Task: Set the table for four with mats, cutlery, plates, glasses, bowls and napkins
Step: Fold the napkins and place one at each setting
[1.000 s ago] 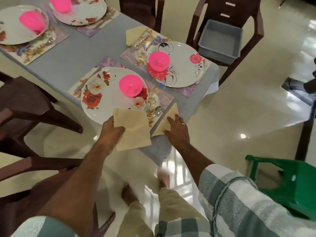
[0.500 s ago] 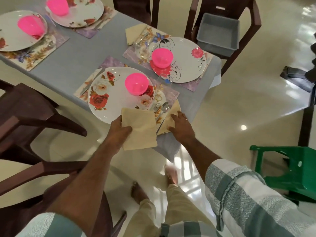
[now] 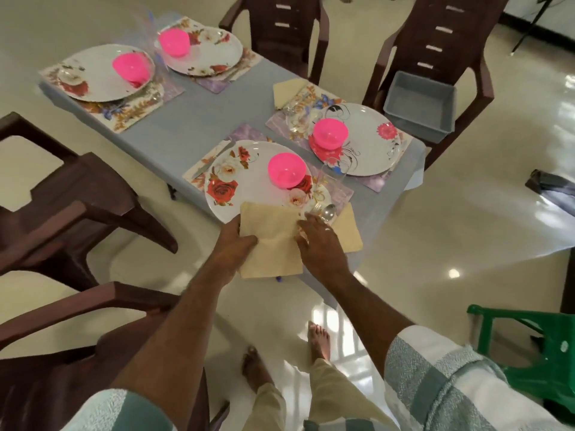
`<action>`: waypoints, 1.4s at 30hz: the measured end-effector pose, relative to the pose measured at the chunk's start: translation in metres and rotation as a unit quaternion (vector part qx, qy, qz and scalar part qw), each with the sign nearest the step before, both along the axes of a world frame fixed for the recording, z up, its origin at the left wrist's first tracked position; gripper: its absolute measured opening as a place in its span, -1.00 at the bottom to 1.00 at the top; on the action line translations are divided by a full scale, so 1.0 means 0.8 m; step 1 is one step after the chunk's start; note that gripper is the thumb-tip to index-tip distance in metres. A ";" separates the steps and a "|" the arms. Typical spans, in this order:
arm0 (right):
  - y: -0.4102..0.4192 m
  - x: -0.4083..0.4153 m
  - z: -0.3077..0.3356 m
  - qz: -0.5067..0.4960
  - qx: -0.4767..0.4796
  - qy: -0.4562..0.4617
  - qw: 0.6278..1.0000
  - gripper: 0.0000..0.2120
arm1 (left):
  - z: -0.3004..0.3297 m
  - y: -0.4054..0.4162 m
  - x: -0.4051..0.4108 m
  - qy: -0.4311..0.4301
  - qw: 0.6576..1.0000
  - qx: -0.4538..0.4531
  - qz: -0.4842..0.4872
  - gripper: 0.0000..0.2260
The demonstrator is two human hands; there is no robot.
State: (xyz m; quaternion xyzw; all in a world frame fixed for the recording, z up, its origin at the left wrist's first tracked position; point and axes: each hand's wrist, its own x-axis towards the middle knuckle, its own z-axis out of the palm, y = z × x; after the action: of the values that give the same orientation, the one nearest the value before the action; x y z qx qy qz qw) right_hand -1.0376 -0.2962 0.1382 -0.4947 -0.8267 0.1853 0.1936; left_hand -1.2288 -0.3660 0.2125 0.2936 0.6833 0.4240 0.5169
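A grey plastic tub point(image 3: 418, 108) sits on a brown chair point(image 3: 441, 54) at upper right. A green plastic chair point(image 3: 535, 353) stands at lower right.

Cream napkin point(image 3: 270, 244) overlapping near floral plate point(image 3: 249, 178), pink bowl point(image 3: 287, 170) on it

Floor: glossy cream tiles point(image 3: 466, 231), bright window glare bouncing off them.
Chairs: dark brown plastic armchairs point(image 3: 280, 29) ringing the table; one holds a grey plastic tub point(image 3: 420, 107).
Right edge: green plastic chair point(image 3: 535, 353).
Table cover: pale blue cloth point(image 3: 199, 119).
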 end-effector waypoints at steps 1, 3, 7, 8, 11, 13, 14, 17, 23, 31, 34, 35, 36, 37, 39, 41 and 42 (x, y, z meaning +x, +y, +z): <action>-0.008 -0.015 0.007 -0.003 -0.016 0.008 1.000 -0.66 | 0.003 -0.010 -0.008 -0.003 1.000 0.003 0.004 -0.57; -0.023 -0.043 0.024 -0.027 -0.086 0.050 0.995 -0.68 | 0.011 -0.028 -0.028 -0.012 1.000 0.011 0.021 -0.57; -0.038 -0.105 0.069 -0.094 -0.289 0.216 0.928 -0.69 | 0.035 -0.064 -0.076 -0.036 0.995 0.030 0.087 -0.55; -0.041 -0.124 0.080 -0.110 -0.336 0.260 0.899 -0.71 | 0.042 -0.075 -0.090 -0.038 0.994 0.032 0.101 -0.55; -0.045 -0.175 0.093 -0.105 -0.395 0.305 0.860 -0.73 | 0.053 -0.101 -0.132 -0.034 0.990 0.028 0.134 -0.59; -0.051 -0.204 0.099 -0.070 -0.404 0.299 0.862 -0.76 | 0.056 -0.115 -0.158 -0.040 0.987 0.028 0.154 -0.58; -0.054 -0.215 0.103 -0.056 -0.407 0.303 0.860 -0.79 | 0.058 -0.120 -0.167 -0.041 0.986 0.026 0.162 -0.58; -0.053 -0.236 0.108 -0.031 -0.399 0.311 0.862 -0.78 | 0.056 -0.119 -0.192 -0.032 0.985 0.017 0.167 -0.58; -0.019 -0.262 0.096 -0.038 -0.335 0.250 0.908 -0.63 | 0.047 -0.072 -0.225 -0.008 0.988 0.014 0.157 -0.63; 0.072 -0.312 0.068 -0.101 -0.334 0.245 0.904 -0.77 | 0.023 0.011 -0.264 -0.043 0.984 0.003 0.174 -0.76; 0.107 -0.335 0.063 -0.107 -0.354 0.259 0.892 -0.82 | 0.015 0.048 -0.281 -0.051 0.979 0.003 0.197 -0.79; 0.118 -0.341 0.061 -0.105 -0.358 0.266 0.889 -0.84 | 0.014 0.058 -0.287 -0.051 0.978 0.001 0.203 -0.79; 0.130 -0.348 0.060 -0.103 -0.362 0.273 0.886 -0.86 | 0.013 0.071 -0.293 -0.056 0.976 -0.003 0.212 -0.80; 0.140 -0.354 0.058 -0.100 -0.360 0.277 0.885 -0.87 | 0.013 0.081 -0.297 -0.060 0.973 -0.008 0.222 -0.82; 0.159 -0.367 0.054 -0.098 -0.361 0.281 0.884 -0.88 | 0.013 0.099 -0.309 -0.061 0.969 -0.021 0.239 -0.85; 0.174 -0.380 0.053 -0.101 -0.362 0.284 0.882 -0.89 | 0.012 0.111 -0.321 -0.053 0.967 -0.038 0.248 -0.82; 0.181 -0.386 0.052 -0.104 -0.361 0.286 0.881 -0.89 | 0.010 0.116 -0.328 -0.047 0.967 -0.046 0.246 -0.80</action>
State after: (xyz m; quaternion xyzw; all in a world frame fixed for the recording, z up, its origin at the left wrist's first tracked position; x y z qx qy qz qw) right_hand -1.3460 -0.1513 0.1801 -0.5389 -0.5550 0.5834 0.2474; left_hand -1.4908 -0.2729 0.2209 0.0718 0.7284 0.5195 0.4409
